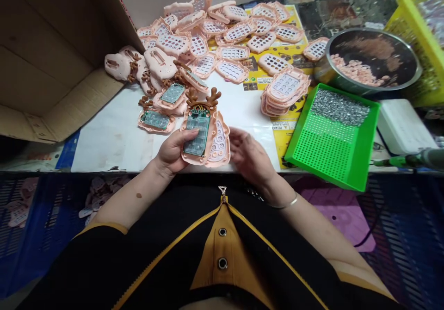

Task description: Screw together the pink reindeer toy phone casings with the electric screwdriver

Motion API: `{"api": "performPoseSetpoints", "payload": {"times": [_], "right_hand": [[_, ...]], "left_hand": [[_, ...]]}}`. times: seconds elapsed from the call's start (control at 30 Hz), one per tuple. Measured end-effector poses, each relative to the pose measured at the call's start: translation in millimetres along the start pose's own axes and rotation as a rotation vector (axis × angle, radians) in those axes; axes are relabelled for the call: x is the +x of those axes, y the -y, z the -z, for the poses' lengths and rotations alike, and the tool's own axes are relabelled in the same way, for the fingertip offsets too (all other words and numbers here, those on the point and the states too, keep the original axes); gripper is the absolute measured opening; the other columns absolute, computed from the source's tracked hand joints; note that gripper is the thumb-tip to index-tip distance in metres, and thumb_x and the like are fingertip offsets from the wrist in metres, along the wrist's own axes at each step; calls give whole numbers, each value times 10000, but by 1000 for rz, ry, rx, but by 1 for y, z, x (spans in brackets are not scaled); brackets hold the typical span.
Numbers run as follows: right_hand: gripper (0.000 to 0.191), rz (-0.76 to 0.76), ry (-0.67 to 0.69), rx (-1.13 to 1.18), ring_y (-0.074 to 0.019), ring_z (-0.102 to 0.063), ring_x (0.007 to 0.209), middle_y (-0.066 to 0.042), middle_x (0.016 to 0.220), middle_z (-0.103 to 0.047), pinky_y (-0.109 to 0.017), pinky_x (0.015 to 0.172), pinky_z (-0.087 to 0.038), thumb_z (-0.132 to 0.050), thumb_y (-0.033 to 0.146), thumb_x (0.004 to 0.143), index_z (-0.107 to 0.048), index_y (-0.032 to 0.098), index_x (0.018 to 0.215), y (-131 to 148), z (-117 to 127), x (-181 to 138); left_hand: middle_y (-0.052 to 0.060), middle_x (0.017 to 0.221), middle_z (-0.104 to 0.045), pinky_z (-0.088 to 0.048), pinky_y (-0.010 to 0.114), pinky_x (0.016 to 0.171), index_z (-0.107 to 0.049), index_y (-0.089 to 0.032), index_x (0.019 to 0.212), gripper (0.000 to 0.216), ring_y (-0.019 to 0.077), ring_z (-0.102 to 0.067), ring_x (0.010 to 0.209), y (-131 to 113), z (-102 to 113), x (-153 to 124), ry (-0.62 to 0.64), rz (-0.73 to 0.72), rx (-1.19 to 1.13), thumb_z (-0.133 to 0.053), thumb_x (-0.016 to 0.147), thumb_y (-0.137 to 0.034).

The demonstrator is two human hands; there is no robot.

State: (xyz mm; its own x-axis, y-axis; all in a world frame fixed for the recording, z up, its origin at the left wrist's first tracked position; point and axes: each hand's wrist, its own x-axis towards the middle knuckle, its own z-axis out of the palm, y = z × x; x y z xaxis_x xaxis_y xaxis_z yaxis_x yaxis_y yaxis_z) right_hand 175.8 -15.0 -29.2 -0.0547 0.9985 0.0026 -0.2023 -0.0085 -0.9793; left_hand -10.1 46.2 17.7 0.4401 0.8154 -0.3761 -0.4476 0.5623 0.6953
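My left hand (172,151) is closed on a pink toy phone half (197,136) with brown antlers and a green circuit board, the thumb lying across the board. Tight against its right side is a pink front shell (219,141) with white keypad backing inside. My right hand (251,155) is at that shell's right edge, its fingers bent and blurred; whether they grip it cannot be seen. More antlered halves with boards (156,119) lie to the left of my hands. A stack of front shells (285,90) stands to the right.
A large cardboard box (52,60) walls off the left. Many pink shells (239,30) are heaped at the back. On the right are a green tray (333,155) of small metal screws, a steel bowl (374,60) of small pink parts, a yellow basket (412,27) and a green-tipped tool (409,160).
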Motion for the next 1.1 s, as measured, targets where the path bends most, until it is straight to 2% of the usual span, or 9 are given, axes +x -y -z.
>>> {"api": "performPoseSetpoints", "payload": {"times": [0.1, 0.27, 0.4, 0.53, 0.7, 0.8, 0.9, 1.0, 1.1], "right_hand": [[734, -287, 220, 352, -266, -695, 1177, -97, 1198, -750, -477, 971, -591, -492, 858, 814, -648, 273, 1230, -9, -12, -1], [714, -404, 256, 550, -279, -688, 1206, -68, 1239, -752, -481, 1005, -581, -766, 772, 656, -666, 288, 1171, -17, -21, -7], [737, -375, 280, 600, -293, -683, 1232, -80, 1250, -751, -491, 1040, -566, -837, 680, 617, -653, 274, 1205, -20, -21, -9], [793, -346, 225, 560, -315, -686, 1236, -102, 1259, -749, -514, 1057, -559, -843, 658, 597, -623, 263, 1249, -20, -18, -8], [677, -266, 40, 534, -290, -739, 1138, -80, 1252, -756, -526, 1120, -525, -858, 589, 651, -615, 290, 1207, -12, -13, -4], [642, -241, 41, 549, -272, -757, 1093, -70, 1219, -769, -521, 1141, -511, -872, 546, 671, -616, 285, 1198, -8, -13, -1], [646, -260, 35, 575, -255, -775, 1006, -60, 1152, -787, -498, 1113, -537, -906, 516, 642, -629, 279, 1175, -5, -15, 1], [633, -284, 24, 570, -232, -776, 968, -31, 1125, -784, -457, 1061, -569, -927, 474, 628, -635, 296, 1161, -4, -19, 3], [630, -246, 31, 533, -219, -758, 998, -33, 1157, -768, -431, 1029, -576, -929, 432, 631, -620, 296, 1164, -3, -27, 6]], "left_hand": [[117, 881, -804, -563, 536, 1038, -718, -134, 850, 220, 393, -731, 1127, 3, -3, -2, 63, 24, 28, -767, 657, -227], [143, 913, -804, -590, 497, 999, -731, -104, 932, 370, 392, -744, 1091, 7, -2, -3, 108, 32, 111, -818, 617, -276], [122, 876, -805, -613, 457, 950, -733, -111, 881, 342, 353, -778, 973, 10, -4, -3, 126, 52, 137, -841, 609, -287], [115, 879, -806, -590, 483, 989, -738, -104, 1025, 439, 368, -760, 1045, 10, -6, -3, 86, 19, 111, -810, 611, -234], [116, 1183, -778, -536, 433, 1075, -703, -151, 1187, 528, 328, -679, 1246, 0, -3, -8, -38, -121, 39, -744, 669, -244], [116, 1350, -707, -540, 456, 1054, -677, -190, 1231, 546, 338, -629, 1316, -7, 0, -12, -23, -176, 4, -717, 762, -467], [114, 1351, -704, -591, 451, 929, -668, -209, 1240, 603, 327, -694, 1202, -11, 3, -13, -16, -175, 7, -619, 825, -644], [111, 1231, -757, -608, 346, 776, -700, -183, 1170, 537, 243, -762, 937, -12, 4, -12, -31, -157, 36, -623, 843, -602], [89, 1125, -783, -603, 308, 747, -714, -176, 1098, 466, 199, -753, 832, -11, 2, -11, -72, -150, 90, -713, 798, -533]]}}
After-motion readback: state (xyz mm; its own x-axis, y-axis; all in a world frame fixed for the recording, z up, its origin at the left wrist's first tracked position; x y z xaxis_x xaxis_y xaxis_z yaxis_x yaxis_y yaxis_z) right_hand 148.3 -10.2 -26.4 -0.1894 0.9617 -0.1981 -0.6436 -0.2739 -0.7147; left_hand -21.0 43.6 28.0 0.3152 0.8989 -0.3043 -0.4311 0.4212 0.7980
